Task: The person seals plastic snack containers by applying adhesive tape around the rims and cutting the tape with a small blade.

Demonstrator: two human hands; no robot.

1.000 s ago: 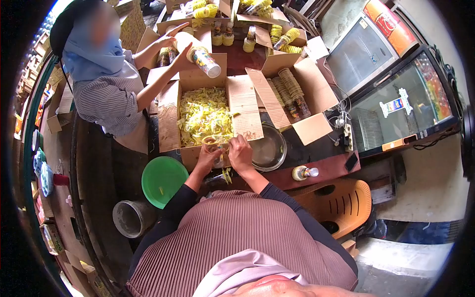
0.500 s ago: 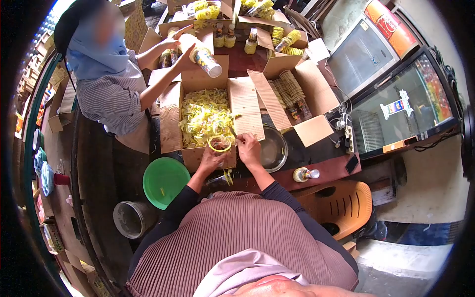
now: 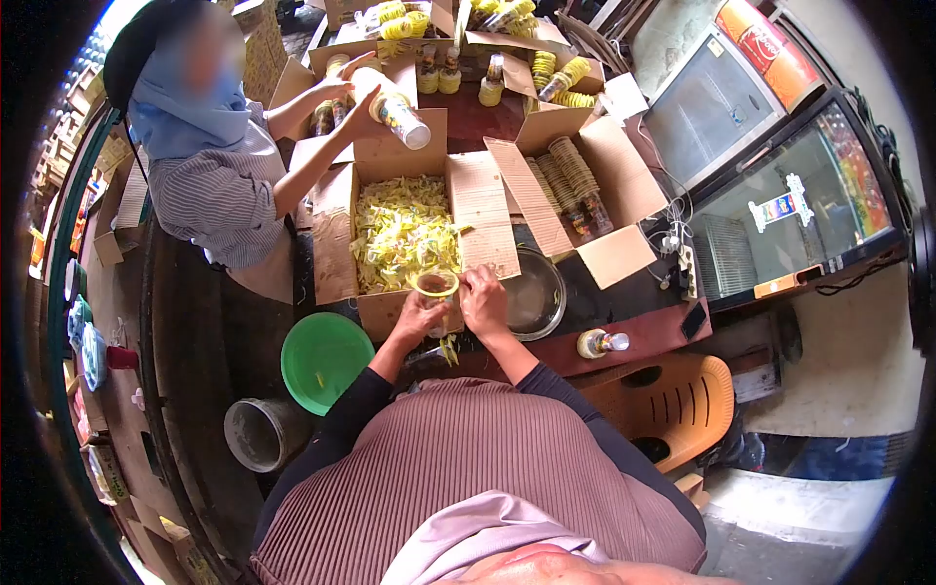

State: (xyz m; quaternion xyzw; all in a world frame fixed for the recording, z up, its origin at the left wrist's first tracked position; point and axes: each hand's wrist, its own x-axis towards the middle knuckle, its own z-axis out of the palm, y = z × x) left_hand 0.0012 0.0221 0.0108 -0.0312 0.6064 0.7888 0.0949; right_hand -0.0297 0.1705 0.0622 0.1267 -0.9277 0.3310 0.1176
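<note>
Centrally, the left hand point(image 3: 419, 318) clasps a yellow-rimmed clear plastic cup point(image 3: 439, 292) at five o'clock on an open brown cardboard box point(image 3: 378, 312); the right hand point(image 3: 486, 302), its grip unclear, is at the cup's three o'clock.

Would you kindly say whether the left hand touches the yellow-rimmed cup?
Touching: the head view shows the left hand gripping the cup below its rim.

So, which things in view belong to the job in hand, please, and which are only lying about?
Seem part of the job:
- yellow-rimmed cup, held in the left hand
- yellow packets
- open cardboard box holding them

Seem just lying about:
- dark phone
- orange chair
- grey bucket
- glass-doored fridge
</note>
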